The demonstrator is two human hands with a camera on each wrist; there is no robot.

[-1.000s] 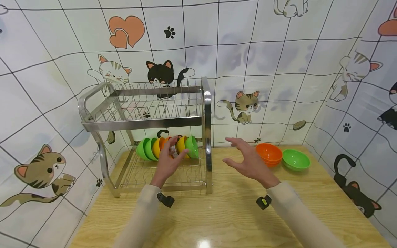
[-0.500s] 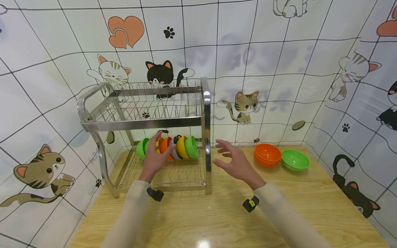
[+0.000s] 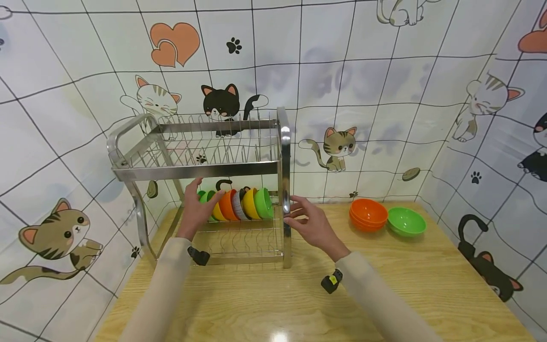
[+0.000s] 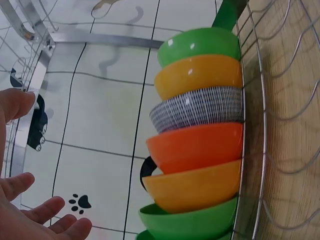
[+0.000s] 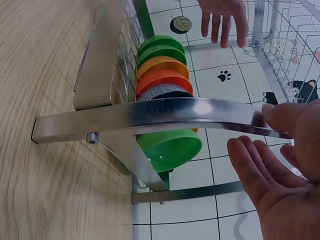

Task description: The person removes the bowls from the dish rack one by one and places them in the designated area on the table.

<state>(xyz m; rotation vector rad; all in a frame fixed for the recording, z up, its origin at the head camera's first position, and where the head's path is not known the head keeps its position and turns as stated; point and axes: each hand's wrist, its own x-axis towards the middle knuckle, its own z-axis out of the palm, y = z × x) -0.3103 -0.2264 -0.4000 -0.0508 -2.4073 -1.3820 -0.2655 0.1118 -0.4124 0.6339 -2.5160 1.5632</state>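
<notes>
Bowls (image 3: 237,204) stand in a row on the dish rack's (image 3: 196,170) lower shelf, between both hands. Left hand (image 3: 197,209), fingers spread, holds nothing beside the row's green end; right hand (image 3: 308,223), also spread wide, touches the rack's front post.

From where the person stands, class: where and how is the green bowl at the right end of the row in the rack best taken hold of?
Pinch the upper rim of the green bowl, coming from the rack's open front. It stands on edge, nested against the yellow bowl, with the post close on its right.

Green, yellow, orange, striped bowls (image 3: 232,204)
</notes>
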